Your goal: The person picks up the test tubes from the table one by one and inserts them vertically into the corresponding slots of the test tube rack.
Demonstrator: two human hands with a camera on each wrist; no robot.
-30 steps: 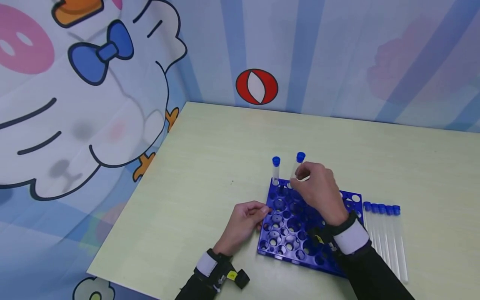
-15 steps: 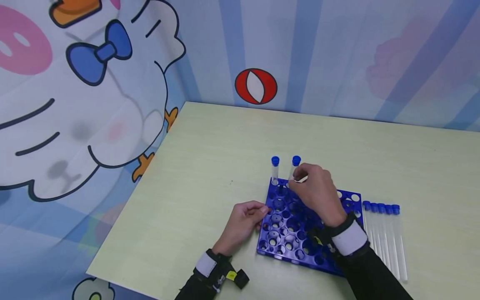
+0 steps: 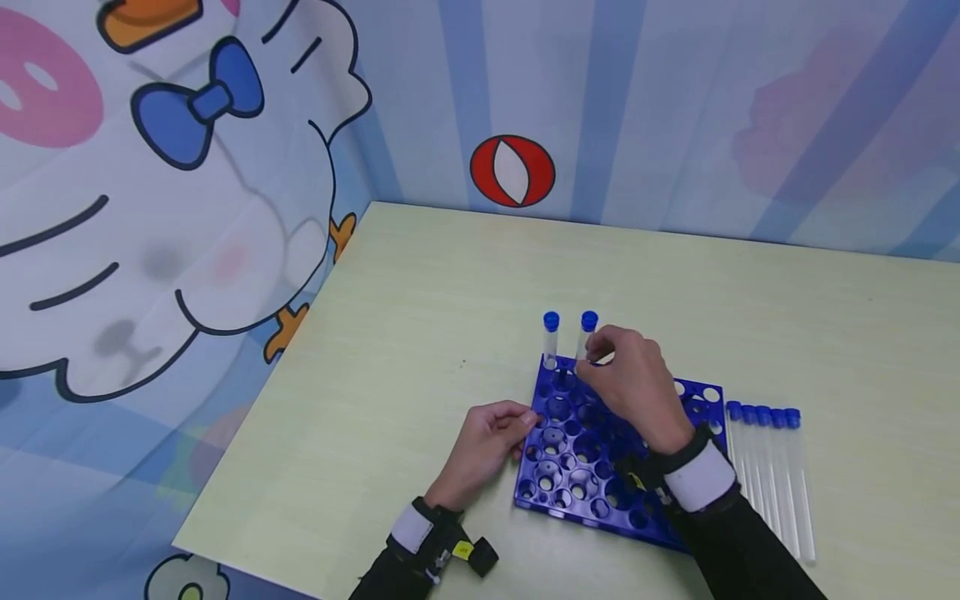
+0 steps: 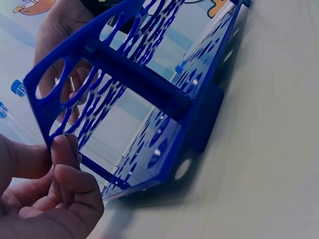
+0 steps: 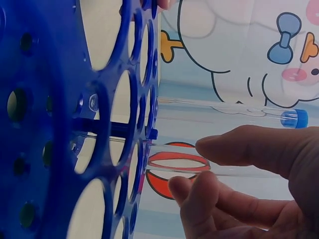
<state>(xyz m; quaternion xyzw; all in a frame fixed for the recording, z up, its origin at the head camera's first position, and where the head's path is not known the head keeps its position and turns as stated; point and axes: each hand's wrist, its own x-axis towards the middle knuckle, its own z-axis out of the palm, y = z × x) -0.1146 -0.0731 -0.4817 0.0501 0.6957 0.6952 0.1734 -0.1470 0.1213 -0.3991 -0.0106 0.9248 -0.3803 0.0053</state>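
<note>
A blue test tube rack [image 3: 570, 518] stands on the table, its top plate full of round holes. My left hand [image 3: 480, 450] pinches the rack's left edge between thumb and fingers, as the left wrist view shows up close. Over the back row, my right hand [image 3: 636, 387] holds a clear test tube [image 3: 584, 342] with a blue cap. In the right wrist view that tube's lower end passes into a rack hole, with thumb and fingertips around its body. Another blue-capped tube [image 3: 551, 343] stands upright in the back left corner hole.
Several blue-capped test tubes [image 3: 772, 483] lie side by side along the rack's right side. The pale table [image 3: 420, 333] meets a cartoon-printed wall sheet [image 3: 660, 108] at the back and left. My right forearm covers the rack's front right part.
The tube in my right hand has straightened up, its cap shifting left and slightly down. The right hand has moved slightly left with it. My left hand stays on the rack's edge.
</note>
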